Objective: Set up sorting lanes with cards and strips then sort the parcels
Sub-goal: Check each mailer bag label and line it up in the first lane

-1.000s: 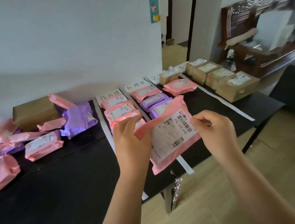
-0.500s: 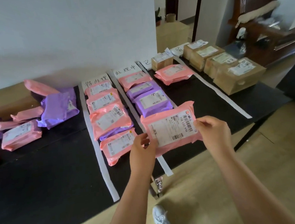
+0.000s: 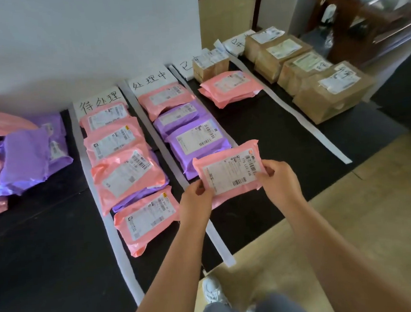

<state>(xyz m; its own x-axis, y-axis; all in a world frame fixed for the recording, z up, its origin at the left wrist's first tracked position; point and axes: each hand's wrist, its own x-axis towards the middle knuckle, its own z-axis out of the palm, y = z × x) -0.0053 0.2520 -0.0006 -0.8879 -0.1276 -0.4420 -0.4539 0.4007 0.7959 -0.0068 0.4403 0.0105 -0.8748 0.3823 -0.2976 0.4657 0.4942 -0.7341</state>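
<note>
I hold a pink parcel (image 3: 228, 172) with a white label by its two ends, my left hand (image 3: 197, 200) gripping the left end and my right hand (image 3: 278, 177) the right end. It hovers low at the near end of the second lane, just in front of a purple parcel (image 3: 195, 139). White paper strips (image 3: 111, 227) divide the black table (image 3: 47, 254) into lanes. Handwritten cards (image 3: 99, 102) head each lane at the wall. The first lane holds several pink parcels (image 3: 125, 177); the third holds a pink parcel (image 3: 228, 85) and a small box (image 3: 209, 67).
Several cardboard boxes (image 3: 327, 92) fill the rightmost lane. Unsorted purple and pink parcels (image 3: 29, 155) lie heaped at the left of the table. Dark wooden furniture (image 3: 360, 15) stands beyond the table's right end. My shoe (image 3: 212, 290) shows on the tan floor below.
Both hands have carried the pink parcel down and forward, from chest height to just above the near end of the second lane. The view has tilted downward.
</note>
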